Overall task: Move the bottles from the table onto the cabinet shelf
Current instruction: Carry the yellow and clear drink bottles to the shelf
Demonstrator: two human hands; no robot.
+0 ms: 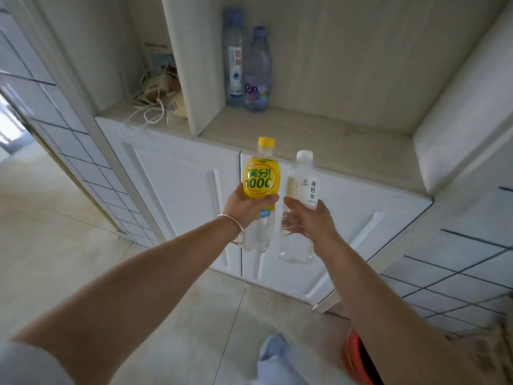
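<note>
**Two bottles held up in front of the cabinet shelf**

The left hand [245,207] gripped the yellow-labelled bottle [261,179] around its middle, fingers curled round the back and the thumb lying across the front just below the label's large print. The bottle stood upright, its yellow cap [266,142] above the hand and its clear lower half hanging below the palm. A metal bangle [236,229] sat on that wrist.

Just to the right of it, the right hand [308,220] held the white-labelled bottle [302,187] in the same way, thumb on the near side and fingers wrapped behind the clear body. This bottle leaned slightly to the right, white cap [304,156] uppermost. The two bottles were close beside each other but did not appear to touch.

Beyond and above both hands lay the cabinet shelf [319,134], a pale wooden ledge over white cabinet doors [177,195]. At its far left corner stood two clear water bottles [247,65] with blue caps, side by side and well apart from the hands. Left of the divider, another compartment held a tangle of cords [155,98].

Below the right forearm, an orange object [351,354] showed at the floor.
</note>
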